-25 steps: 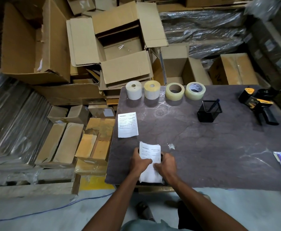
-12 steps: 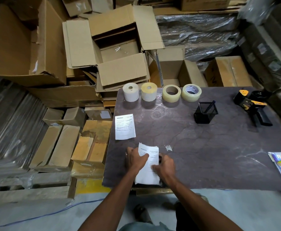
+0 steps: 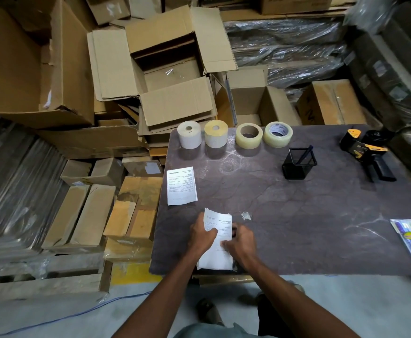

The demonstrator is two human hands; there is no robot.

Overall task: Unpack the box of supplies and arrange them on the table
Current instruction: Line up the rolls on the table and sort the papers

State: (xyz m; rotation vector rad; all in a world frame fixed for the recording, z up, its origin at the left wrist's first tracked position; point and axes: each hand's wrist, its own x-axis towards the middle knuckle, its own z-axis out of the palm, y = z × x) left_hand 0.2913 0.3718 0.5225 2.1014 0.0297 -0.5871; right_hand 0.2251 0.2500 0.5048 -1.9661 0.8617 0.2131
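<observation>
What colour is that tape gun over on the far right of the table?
The tape gun is black with yellow parts, seen in the head view.

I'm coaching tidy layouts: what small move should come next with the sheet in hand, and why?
Probably lay the held sheet flat just below the first sheet: both hands, left hand and right hand, grip it near the table edge.

white paper (image 3: 220,252), dark marbled table (image 3: 297,228)

A single wide-angle view is given from head height, aimed forward and steeply down; the table (image 3: 297,215) is seen close below, stacked cardboard boxes (image 3: 170,69) beyond.
</observation>
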